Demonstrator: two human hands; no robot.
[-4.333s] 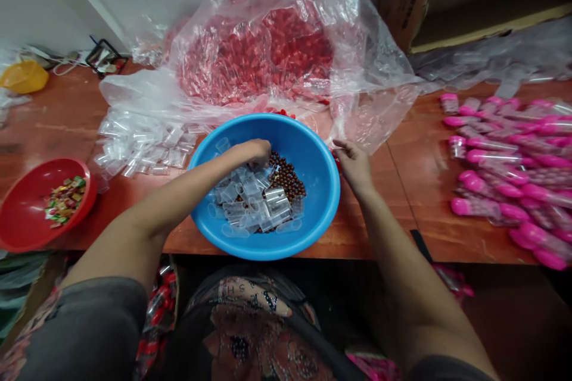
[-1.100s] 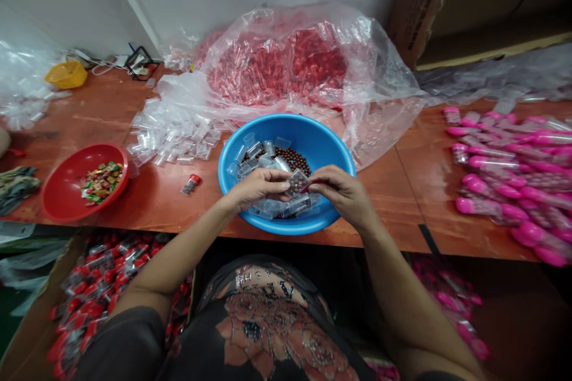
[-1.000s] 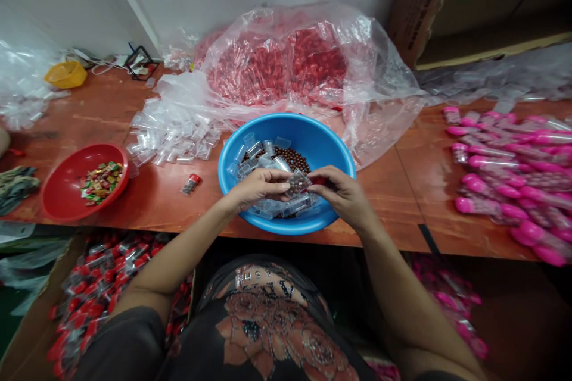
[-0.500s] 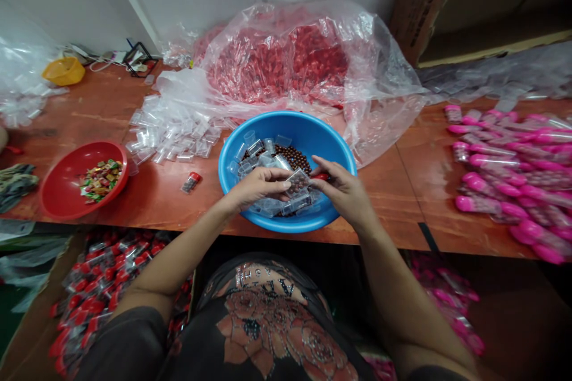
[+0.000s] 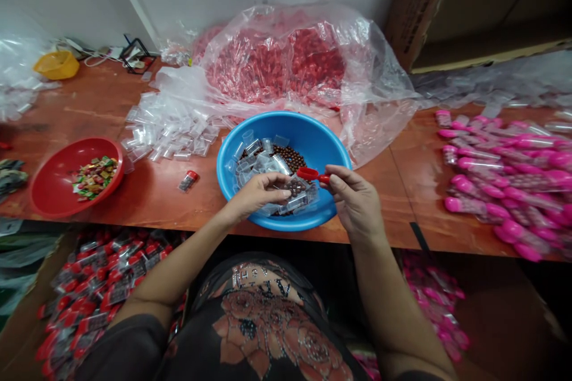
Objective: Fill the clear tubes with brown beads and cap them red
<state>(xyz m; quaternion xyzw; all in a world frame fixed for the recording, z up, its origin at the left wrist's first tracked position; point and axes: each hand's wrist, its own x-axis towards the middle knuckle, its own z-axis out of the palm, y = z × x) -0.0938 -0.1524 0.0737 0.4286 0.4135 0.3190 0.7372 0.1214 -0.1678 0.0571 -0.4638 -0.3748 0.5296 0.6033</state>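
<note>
Over a blue basin (image 5: 227, 190) holding brown beads (image 5: 292, 158) and clear plastic containers (image 5: 259, 166), my left hand (image 5: 261, 195) pinches a small clear container (image 5: 295, 186) with brown beads inside. At the basin's right side, my right hand (image 5: 355, 196) grips a red cap-like piece (image 5: 308, 174) between thumb and fingers, with its broad end pointing toward the container. The red piece and the container are close together. One filled container with a red cap (image 5: 188, 180) lies on the table, left of the basin.
A red bowl (image 5: 49, 190) of wrapped sweets stands left, near piled clear containers (image 5: 170, 128). Behind the basin is a plastic bag (image 5: 375, 71) of red pieces. Pink-capped tubes (image 5: 513, 172) cover the right side. Red-capped containers (image 5: 98, 292) fill a box below the table.
My right hand has turned and drawn slightly right, bringing the red piece into fuller view above the basin. My left hand still holds the container. The view has shifted slightly.
</note>
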